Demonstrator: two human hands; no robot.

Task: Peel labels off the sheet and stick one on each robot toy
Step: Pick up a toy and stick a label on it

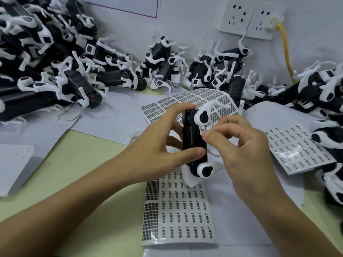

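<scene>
— Forearms come in from the bottom edge, and between them lies the near label sheet (pixel 178 210), flat on white paper. What's each hand doing?

— From the head view, the left hand (pixel 157 143) grips the robot toy (pixel 194 143) upright above that sheet, thumb across the black body, fingers wrapped behind its top. The right hand (pixel 239 143) pinches thumb against forefinger at the toy's right flank. A label (pixel 204 129) seems to sit in that pinch, too small to read clearly.

— So the sticking step?

— That's my reading. To do it well I'd keep the left grip steady, land one edge of the label on a flat black face, then smooth it across with the thumb so no bubble stays. Keep it clear of the white leg joints.

— Spare labels?

— A second sheet (pixel 194 102) curls behind the toy and a third sheet (pixel 297 143) lies to the right. Heaps of other toys (pixel 55 71) crowd the wall, which carries a socket (pixel 239 15) and a yellow cable (pixel 286 52).
</scene>
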